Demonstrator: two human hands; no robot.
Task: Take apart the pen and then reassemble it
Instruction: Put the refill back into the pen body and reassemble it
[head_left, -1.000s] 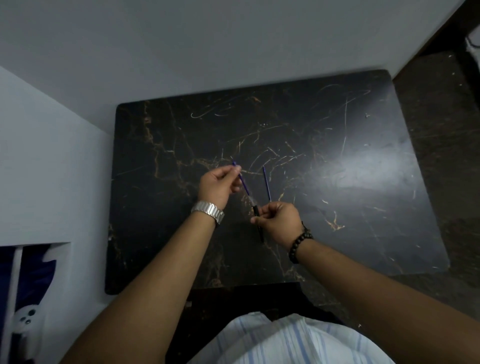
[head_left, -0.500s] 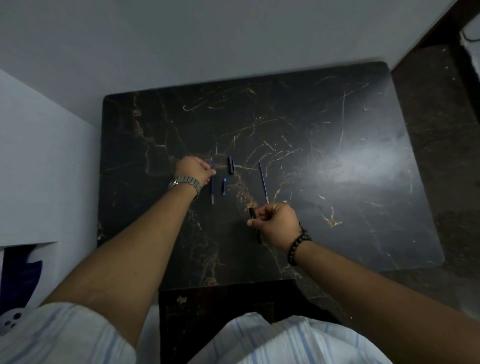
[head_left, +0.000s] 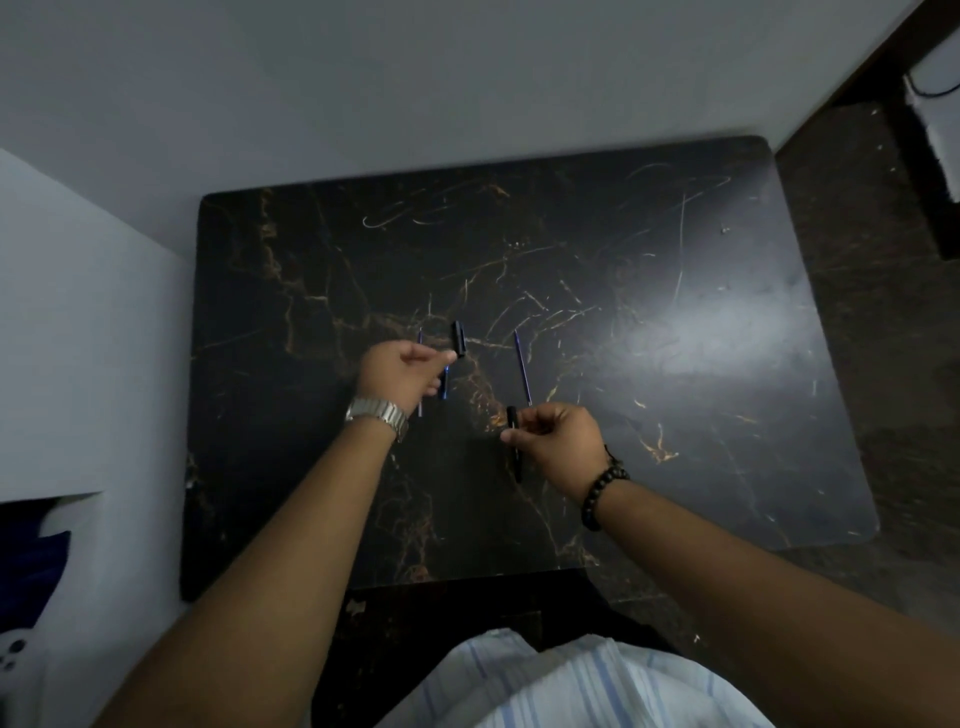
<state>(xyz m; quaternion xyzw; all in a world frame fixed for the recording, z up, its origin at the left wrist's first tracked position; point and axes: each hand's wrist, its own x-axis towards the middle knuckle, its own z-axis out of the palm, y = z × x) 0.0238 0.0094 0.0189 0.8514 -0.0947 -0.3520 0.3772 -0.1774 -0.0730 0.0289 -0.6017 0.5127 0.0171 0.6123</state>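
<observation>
The pen lies in parts on the dark marble table (head_left: 675, 415). My right hand (head_left: 558, 441) grips the black barrel (head_left: 513, 415), held upright just above the table. My left hand (head_left: 400, 376) hovers over the laid-out parts, index finger and thumb apart, holding nothing. Its index fingertip reaches the lower end of the short black cap (head_left: 457, 336). A small blue piece (head_left: 444, 387) lies just below that fingertip. A thin refill (head_left: 420, 336) lies partly hidden under the left hand. A second thin blue rod (head_left: 522, 369) lies above my right hand.
White walls border the table on the left and at the back. The dark floor (head_left: 857, 312) runs along the right side. The table's near edge is by my striped shirt (head_left: 571, 686).
My left hand set the refill down on the table, then shifted right toward the black cap and the small blue piece. My right hand keeps hold of the barrel in the same spot.
</observation>
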